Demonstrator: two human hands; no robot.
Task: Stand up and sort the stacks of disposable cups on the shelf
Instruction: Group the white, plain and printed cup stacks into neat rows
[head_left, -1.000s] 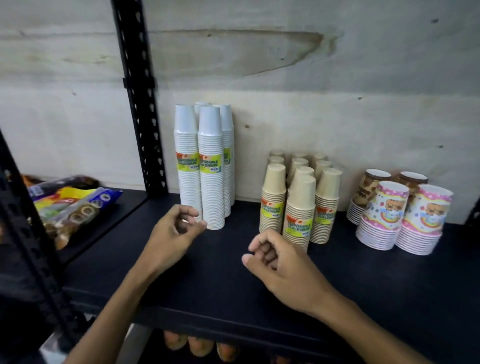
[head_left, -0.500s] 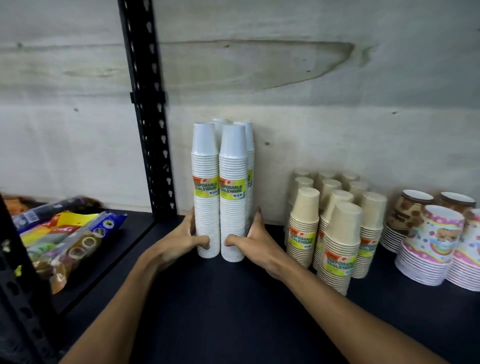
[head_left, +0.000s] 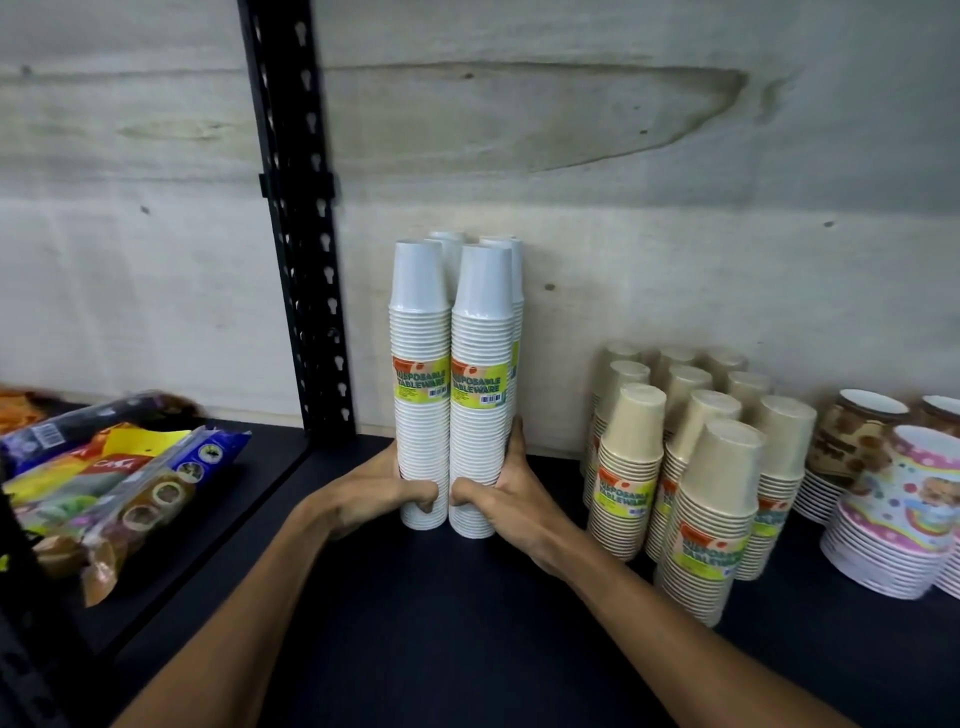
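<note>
Head view: I see both hands clamped round the base of the white cup stacks (head_left: 451, 395), left hand (head_left: 371, 491) on the left side, right hand (head_left: 511, 496) on the right, stacks upright on the black shelf (head_left: 467, 623) near the back wall. My call: squeeze low, slide as one block, no lifting; tall stacks tip easily. Keep them off the tan cup stacks (head_left: 691, 483).

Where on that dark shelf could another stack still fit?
Bare shelf lies in front of the white stacks, between the two forearms, and in a strip between the white stacks and the tan stacks. The right end is crowded: tan stacks sit close beside the patterned cups.
</note>
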